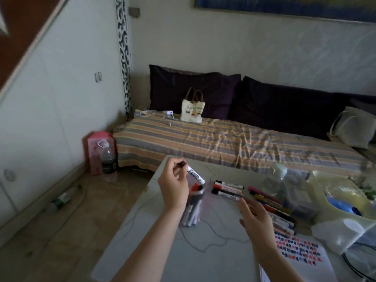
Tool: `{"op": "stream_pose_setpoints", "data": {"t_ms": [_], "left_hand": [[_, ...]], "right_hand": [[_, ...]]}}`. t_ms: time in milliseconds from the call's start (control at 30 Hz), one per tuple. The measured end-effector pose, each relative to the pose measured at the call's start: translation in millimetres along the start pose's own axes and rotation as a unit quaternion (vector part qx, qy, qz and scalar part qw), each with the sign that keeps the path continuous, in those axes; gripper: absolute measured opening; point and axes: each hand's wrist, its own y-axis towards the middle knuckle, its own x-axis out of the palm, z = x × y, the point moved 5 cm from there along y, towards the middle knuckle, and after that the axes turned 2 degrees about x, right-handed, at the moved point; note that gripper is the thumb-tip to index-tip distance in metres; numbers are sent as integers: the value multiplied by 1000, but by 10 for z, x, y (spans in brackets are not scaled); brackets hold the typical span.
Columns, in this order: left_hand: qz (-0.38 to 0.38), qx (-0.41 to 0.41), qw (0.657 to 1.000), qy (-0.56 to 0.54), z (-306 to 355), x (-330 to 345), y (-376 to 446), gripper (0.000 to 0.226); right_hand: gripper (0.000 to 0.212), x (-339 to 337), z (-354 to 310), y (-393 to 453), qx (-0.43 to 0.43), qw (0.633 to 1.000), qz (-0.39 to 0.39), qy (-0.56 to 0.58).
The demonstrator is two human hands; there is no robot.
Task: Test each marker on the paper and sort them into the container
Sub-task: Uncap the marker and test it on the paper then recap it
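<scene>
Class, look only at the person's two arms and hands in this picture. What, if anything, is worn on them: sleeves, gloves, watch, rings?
Both forearms are bare as far as the picture shows: no sleeves in view. The left hand and right hand wear no gloves. No watch, bracelet or ring shows on either wrist or on the visible fingers. The picture is too blurred to judge the nails.

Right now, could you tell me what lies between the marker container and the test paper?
In the head view, the right hand lies between the container and the paper.
</scene>
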Motion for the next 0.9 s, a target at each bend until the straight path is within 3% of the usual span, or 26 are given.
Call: {"op": "stream_pose_setpoints", "data": {"t_ms": [133,333,500,533,600,700,767,900], "left_hand": [[-48,59,978,195,-165,115,146,10],[-151,20,941,301,-503,301,120,2],[-301,88,822,475,-597,566,163,27],[-309,135,819,464,-550,663,131,27],[-316,230,845,364,-387,849,-70,22],[-366,241,862,255,-470,1072,-568,20],[-434,194,836,275,-844,1192,-904,27],[-511,112,747,411,-1690,1198,-1227,51]], "right_hand": [[7,-120,135,30,13,1000,14,-18],[11,-295,462,229,46,996,29,-73],[15,-313,674,443,28,977,-38,-208],[19,-293,716,493,12,967,-61,-247],[27,-246,779,601,-27,942,-97,-320],[37,-179,839,765,-71,901,-125,-409],[42,-142,880,902,-90,873,-137,-458],[50,-47,1022,1258,-106,825,-171,-528]]}}
